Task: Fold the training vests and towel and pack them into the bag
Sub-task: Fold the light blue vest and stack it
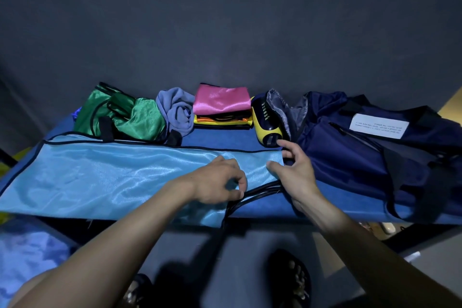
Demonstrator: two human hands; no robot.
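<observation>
On the navy bag (362, 147), a white label's (378, 125) print is unreadable; left hand (217, 182) pinches the light-blue vest (100, 177), right hand (292, 170) open.

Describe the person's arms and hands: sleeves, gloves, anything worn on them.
Both arms are bare from the bottom edge of the view to the fingertips: no sleeves show. The left hand and right hand wear no gloves. No watch, bracelet or ring is visible on either wrist or the fingers that show, and no markings can be made out in the dim light.

Plain room: cloth-covered table (250, 137), dark backdrop (225, 20)
</observation>
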